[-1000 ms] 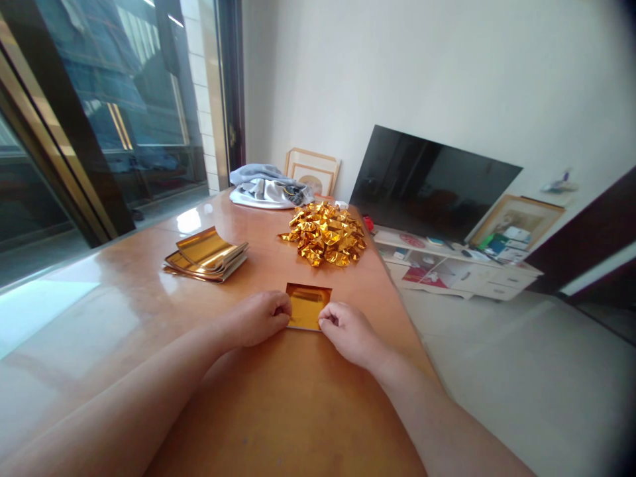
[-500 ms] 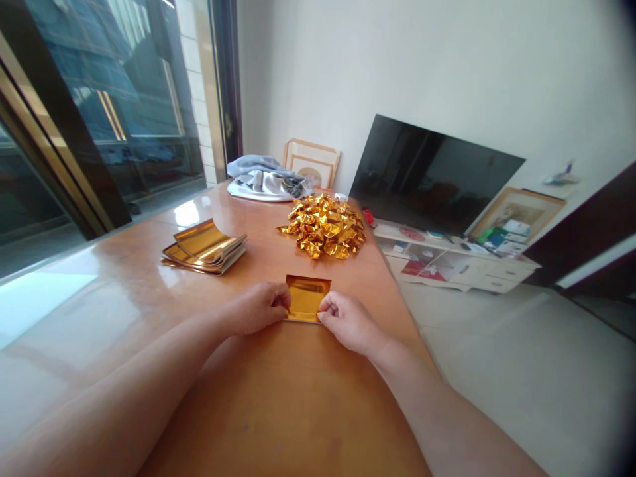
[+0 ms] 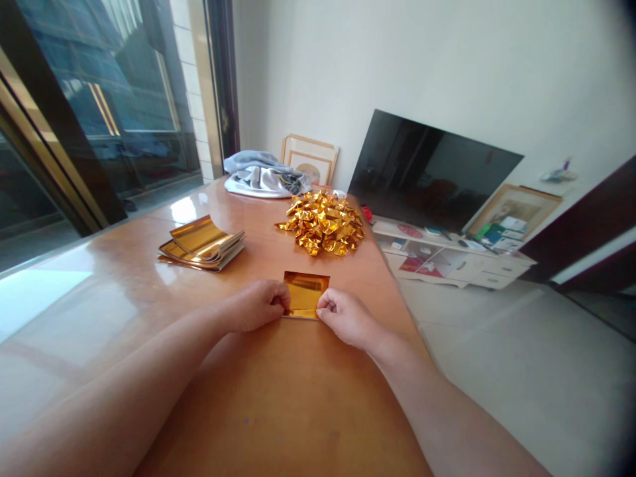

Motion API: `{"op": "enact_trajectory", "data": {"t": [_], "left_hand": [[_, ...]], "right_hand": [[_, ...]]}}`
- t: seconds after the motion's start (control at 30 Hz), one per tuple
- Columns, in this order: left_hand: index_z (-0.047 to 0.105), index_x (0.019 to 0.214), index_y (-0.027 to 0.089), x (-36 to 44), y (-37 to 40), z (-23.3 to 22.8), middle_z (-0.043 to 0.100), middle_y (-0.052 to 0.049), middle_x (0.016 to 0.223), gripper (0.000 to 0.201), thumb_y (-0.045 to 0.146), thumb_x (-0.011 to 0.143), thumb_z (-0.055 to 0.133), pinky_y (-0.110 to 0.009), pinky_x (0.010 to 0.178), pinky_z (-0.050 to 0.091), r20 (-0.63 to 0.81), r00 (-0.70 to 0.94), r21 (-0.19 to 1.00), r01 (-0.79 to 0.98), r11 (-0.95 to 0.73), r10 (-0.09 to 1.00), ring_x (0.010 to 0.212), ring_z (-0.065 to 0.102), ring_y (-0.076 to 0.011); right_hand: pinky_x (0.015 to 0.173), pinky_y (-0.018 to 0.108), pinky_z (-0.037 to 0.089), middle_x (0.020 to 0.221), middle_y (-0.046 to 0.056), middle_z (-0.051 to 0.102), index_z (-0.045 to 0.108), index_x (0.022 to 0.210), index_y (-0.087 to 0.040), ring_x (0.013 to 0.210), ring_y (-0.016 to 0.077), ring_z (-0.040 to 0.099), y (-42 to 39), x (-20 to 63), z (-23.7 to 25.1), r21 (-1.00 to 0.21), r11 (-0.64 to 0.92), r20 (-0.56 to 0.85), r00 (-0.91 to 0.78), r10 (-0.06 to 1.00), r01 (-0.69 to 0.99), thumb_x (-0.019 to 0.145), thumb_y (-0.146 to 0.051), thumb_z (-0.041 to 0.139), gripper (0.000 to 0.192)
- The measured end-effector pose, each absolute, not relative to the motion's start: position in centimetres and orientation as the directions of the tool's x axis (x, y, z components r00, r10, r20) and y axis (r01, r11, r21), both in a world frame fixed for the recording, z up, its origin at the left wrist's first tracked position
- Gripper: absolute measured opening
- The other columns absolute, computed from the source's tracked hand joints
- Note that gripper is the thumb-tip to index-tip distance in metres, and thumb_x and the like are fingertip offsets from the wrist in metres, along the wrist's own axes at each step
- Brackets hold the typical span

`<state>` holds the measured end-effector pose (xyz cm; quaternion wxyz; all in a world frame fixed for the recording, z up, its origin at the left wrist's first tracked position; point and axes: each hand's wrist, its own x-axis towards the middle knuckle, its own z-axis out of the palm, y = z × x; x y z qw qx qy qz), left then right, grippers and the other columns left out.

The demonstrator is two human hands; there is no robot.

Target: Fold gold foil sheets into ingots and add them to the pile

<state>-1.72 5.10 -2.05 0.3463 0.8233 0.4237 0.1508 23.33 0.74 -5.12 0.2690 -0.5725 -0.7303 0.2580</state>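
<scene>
A shiny gold foil sheet point(image 3: 307, 291) lies on the wooden table, its near edge turned up in a narrow fold. My left hand point(image 3: 262, 305) pinches the near left corner between thumb and fingers. At the near right corner, my right hand point(image 3: 344, 317) pinches the fold in the same way. Beyond the sheet sits a heap of folded, crinkled gold foil pieces point(image 3: 325, 224). To the left is a stack of flat gold foil sheets point(image 3: 203, 243), the top ones curling upward.
The glossy wooden table point(image 3: 278, 397) ends along a right edge above a pale floor. At its far end lie bundled blue-grey cloth point(image 3: 263, 175) and leaning picture frames point(image 3: 311, 156). A television point(image 3: 432, 172) stands on a white cabinet point(image 3: 462, 262). Glass doors point(image 3: 124, 86) are at left.
The fold along the foil's near edge looks slightly more distinct. Both hands keep their pinch at the corners. The whole view has shifted a little.
</scene>
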Motion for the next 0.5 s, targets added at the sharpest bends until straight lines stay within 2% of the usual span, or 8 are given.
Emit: {"op": "enact_trajectory", "data": {"t": [0.33,0.5], "left_hand": [[0.072,0.087,0.023,-1.82,5.14,-2.07,0.069,0.001,0.077,0.021,0.017,0.078,0.055,-0.024,0.060,0.040,0.003,0.618,0.571,0.644,-0.509,0.786,0.069,0.061,-0.0171],[0.076,0.091,0.026,-1.60,4.60,-1.40,0.071,-0.002,0.103,0.029,0.010,0.080,0.054,-0.027,0.080,0.047,0.185,0.687,0.474,0.564,-0.676,0.703,0.092,0.064,-0.0195]], "right_hand": [[0.057,0.021,0.034,0.076,-0.003,0.068,0.063,0.084,-0.022,0.069,0.0137,0.059,0.76,23.38,-4.97,-0.636,0.250,0.116,-0.229,0.966,0.730,0.084,-0.019,0.061,0.003],[0.058,0.021,0.035,0.078,-0.003,0.068,0.062,0.083,-0.022,0.070,0.0134,0.059,0.72,23.25,-4.64,-0.615,0.268,0.125,-0.244,0.962,0.742,0.085,-0.020,0.063,0.002]]}}
